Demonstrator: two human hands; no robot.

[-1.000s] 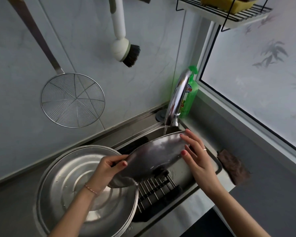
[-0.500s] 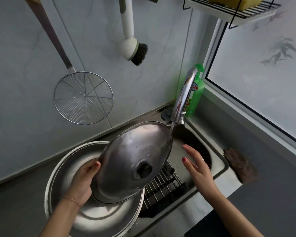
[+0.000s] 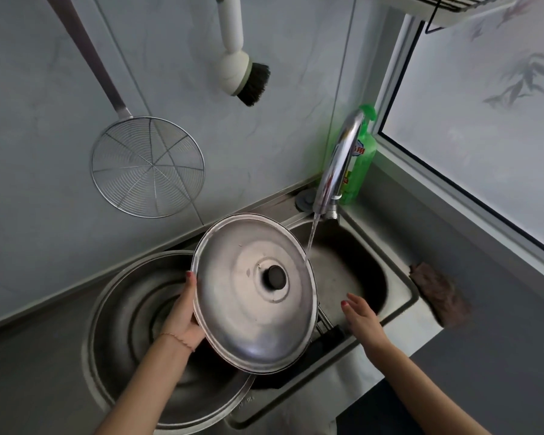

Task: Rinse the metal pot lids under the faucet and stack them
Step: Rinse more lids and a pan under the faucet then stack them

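Note:
My left hand (image 3: 184,315) grips the left rim of a round metal lid (image 3: 233,312) with a black knob, top side facing me, tilted over the sink (image 3: 399,304). Water runs from the chrome faucet (image 3: 338,171) past the lid's upper right edge. A larger metal lid (image 3: 123,340) lies upside down on the counter to the left, partly under the held lid. My right hand (image 3: 360,315) hovers with relaxed fingers over the sink, to the right of the lid, holding nothing.
A wire skimmer (image 3: 148,166) and a white dish brush (image 3: 239,67) hang on the wall. A green soap bottle (image 3: 361,158) stands behind the faucet. A brown cloth (image 3: 438,293) lies on the counter right of the sink. A dark rack (image 3: 325,332) sits in the sink.
The lid has been turned from underside-up under the faucet to knob side facing me and moved left. My right hand let go of its rim and now hovers beside it.

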